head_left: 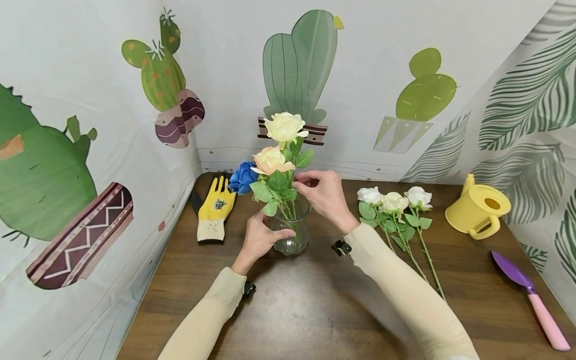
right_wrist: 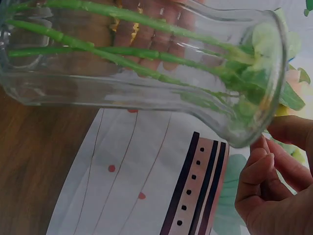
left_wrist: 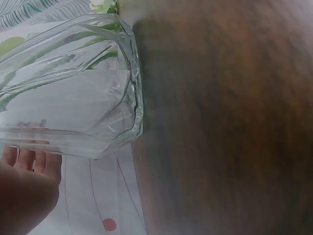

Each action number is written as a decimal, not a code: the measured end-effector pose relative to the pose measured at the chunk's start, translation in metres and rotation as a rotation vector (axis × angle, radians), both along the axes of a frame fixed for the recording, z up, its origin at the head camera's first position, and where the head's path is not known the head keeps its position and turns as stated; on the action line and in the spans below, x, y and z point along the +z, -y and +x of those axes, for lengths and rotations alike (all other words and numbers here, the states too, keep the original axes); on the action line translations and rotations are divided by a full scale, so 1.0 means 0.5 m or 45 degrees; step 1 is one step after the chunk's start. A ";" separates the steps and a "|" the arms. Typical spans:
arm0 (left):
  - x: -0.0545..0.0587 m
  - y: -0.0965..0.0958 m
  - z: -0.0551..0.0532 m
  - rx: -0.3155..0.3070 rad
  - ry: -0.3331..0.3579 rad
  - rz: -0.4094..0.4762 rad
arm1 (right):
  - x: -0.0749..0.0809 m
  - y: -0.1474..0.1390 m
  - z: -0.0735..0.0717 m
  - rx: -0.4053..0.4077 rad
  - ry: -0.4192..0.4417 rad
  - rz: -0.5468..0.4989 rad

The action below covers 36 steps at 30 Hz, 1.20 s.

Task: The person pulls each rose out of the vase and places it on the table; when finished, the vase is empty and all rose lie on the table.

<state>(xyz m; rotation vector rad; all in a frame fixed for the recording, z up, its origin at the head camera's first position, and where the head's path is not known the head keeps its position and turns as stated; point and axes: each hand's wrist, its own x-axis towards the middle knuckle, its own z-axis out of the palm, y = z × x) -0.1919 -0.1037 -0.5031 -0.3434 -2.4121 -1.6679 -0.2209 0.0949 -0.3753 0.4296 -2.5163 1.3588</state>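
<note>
A clear glass vase [head_left: 303, 232] stands upright on the table, green stems [right_wrist: 117, 54] showing through its wall. From it rise a pale yellow rose [head_left: 284, 127], a peach rose [head_left: 271, 160] and a blue rose [head_left: 243, 177] leaning left. My left hand [head_left: 261, 235] holds the vase from the left, thumb across its front; the other fingers [right_wrist: 146, 49] show through the glass behind. Above the rim, my right hand [head_left: 325, 195] pinches the pale yellow rose's stem between thumb and index finger. In the left wrist view, the vase's faceted base [left_wrist: 129, 93] meets the table.
Right of the vase lie several cut roses, among them a white rose [head_left: 418, 197]. Beyond them stand a yellow watering can [head_left: 470, 207] and a purple trowel [head_left: 515, 270] with a pink handle, lying flat. A yellow glove [head_left: 216, 207] lies at the back left, near the printed backdrop [head_left: 234, 75].
</note>
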 end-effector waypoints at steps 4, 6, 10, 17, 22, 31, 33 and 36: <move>0.001 0.000 0.000 0.014 0.005 -0.016 | -0.002 0.017 -0.011 -0.018 -0.003 0.015; 0.001 -0.001 0.001 0.016 0.008 -0.016 | -0.003 0.022 -0.016 -0.035 -0.003 0.023; 0.002 0.000 0.002 0.020 0.011 -0.018 | -0.005 0.030 -0.021 -0.065 -0.003 0.042; 0.003 -0.001 0.003 0.016 -0.006 -0.018 | -0.007 0.040 -0.024 -0.106 -0.018 0.047; 0.003 0.000 0.003 0.013 -0.004 -0.001 | -0.009 0.044 -0.024 -0.122 -0.005 0.035; 0.004 -0.002 0.004 -0.009 -0.013 0.050 | -0.006 0.039 -0.017 -0.142 -0.011 0.039; 0.004 -0.002 0.004 -0.009 -0.009 0.052 | -0.006 0.037 -0.017 -0.142 -0.008 0.041; 0.002 -0.002 0.004 -0.002 -0.005 0.046 | -0.007 0.033 -0.016 -0.141 0.003 0.037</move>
